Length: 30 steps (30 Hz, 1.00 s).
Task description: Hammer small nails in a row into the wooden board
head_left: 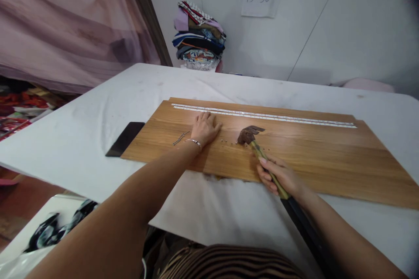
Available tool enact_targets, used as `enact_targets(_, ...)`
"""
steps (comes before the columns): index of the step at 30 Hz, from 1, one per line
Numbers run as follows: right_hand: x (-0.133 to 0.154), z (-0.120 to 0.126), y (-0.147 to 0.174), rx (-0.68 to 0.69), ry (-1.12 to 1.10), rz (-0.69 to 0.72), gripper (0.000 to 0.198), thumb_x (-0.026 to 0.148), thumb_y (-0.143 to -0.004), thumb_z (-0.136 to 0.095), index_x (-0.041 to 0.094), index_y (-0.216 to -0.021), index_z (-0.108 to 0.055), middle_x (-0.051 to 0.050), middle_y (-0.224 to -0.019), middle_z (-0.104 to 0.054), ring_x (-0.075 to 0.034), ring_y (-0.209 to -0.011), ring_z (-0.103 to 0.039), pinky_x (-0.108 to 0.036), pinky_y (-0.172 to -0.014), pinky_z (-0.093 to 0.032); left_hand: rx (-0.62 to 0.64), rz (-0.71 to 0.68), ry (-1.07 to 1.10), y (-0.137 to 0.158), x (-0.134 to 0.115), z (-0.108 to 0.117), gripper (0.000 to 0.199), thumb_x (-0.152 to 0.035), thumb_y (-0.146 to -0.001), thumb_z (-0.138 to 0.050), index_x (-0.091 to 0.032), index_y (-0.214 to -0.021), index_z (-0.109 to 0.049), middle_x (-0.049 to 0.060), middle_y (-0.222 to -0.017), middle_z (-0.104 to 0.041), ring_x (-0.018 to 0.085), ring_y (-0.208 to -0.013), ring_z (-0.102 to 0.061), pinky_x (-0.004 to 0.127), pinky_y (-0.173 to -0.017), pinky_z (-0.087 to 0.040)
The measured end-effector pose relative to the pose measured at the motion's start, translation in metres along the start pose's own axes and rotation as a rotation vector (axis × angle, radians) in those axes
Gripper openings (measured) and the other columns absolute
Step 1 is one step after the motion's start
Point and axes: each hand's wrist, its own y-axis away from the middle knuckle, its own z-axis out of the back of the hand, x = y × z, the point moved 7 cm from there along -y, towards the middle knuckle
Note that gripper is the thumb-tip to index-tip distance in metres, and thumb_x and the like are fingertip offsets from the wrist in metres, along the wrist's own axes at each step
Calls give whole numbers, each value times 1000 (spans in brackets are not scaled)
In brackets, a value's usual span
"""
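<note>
My right hand [276,174] is wrapped round the handle of a claw hammer [252,134] with a rusty head. The head is down at the surface of a brown wooden board [314,161], in line with a row of small nail heads [225,141]; whether it touches one is hard to see. Flat on the board, fingers stretched forward, lies my left hand [204,129], with a thin bracelet at the wrist. Just left of it are a few loose nails [179,137]. Two white measuring strips [262,116] run along the board's far side.
The board lies on a table with a white cover [114,96]. A dark flat object [126,139] sits at the board's left end. Folded clothes [199,39] are stacked behind the table by the wall. Pink cloth [65,22] hangs at the left.
</note>
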Motion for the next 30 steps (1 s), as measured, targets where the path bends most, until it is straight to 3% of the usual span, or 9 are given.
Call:
enact_targets(6, 1, 0, 0, 11, 5, 14, 54, 69, -76, -77, 25, -92, -49, 12, -54, -45, -5, -32, -33, -17, -28, -31, 5, 3, 2, 0, 0, 0, 41, -47, -101, -50, -22, -128, -67, 13, -144, -62, 31, -137, -51, 48, -119, -37)
enact_targets(17, -1, 1, 0, 9, -4, 1, 55, 64, -80, -74, 23, -113, -59, 12, -54, -45, -6, -32, -33, -17, -28, -29, 1, 7, 7, 0, 0, 1, 40, -47, -100, -51, -24, -129, -67, 12, -143, -62, 31, -137, -50, 48, -118, -37)
enact_targets(30, 0, 1, 1, 7, 18, 13, 60, 66, -78, -74, 22, -116, -59, 13, -54, -45, -6, -32, -33, -18, -29, -31, 1, 4, 15, 0, -1, 1, 40, -46, -100, -50, -23, -129, -67, 12, -143, -62, 32, -137, -50, 48, -118, -37)
